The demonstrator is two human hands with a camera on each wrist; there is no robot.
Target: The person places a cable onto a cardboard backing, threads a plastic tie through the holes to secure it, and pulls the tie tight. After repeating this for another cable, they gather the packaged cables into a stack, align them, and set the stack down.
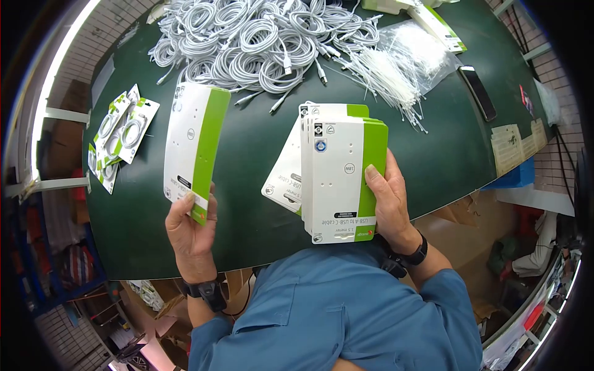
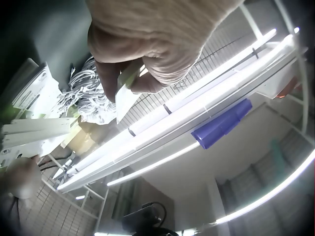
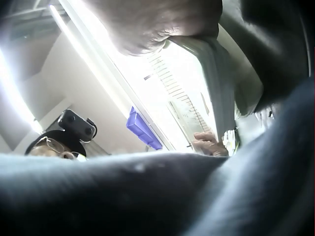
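Note:
My left hand (image 1: 193,234) pinches a white and green cable packaging card (image 1: 182,142) by its lower end, thumb on the front, and holds it tilted over the table. In the left wrist view a piece of this card (image 2: 127,102) shows between thumb and fingers. A stack of the same cards (image 1: 334,185), printed "USB-A to USB-C cable", is gripped by my right hand (image 1: 395,201), with the thumb over the green edge. Behind the stack, more cards (image 1: 283,179) stick out to the left at an angle. The right wrist view shows the stack (image 3: 221,78) edge-on under the palm.
Coiled grey USB cables (image 1: 260,37) are heaped at the back of the green table (image 1: 247,247). White cable ties (image 1: 387,80) and a plastic bag (image 1: 427,52) lie beside them, near a phone (image 1: 477,93). Several cards with cables (image 1: 130,133) are piled at the left.

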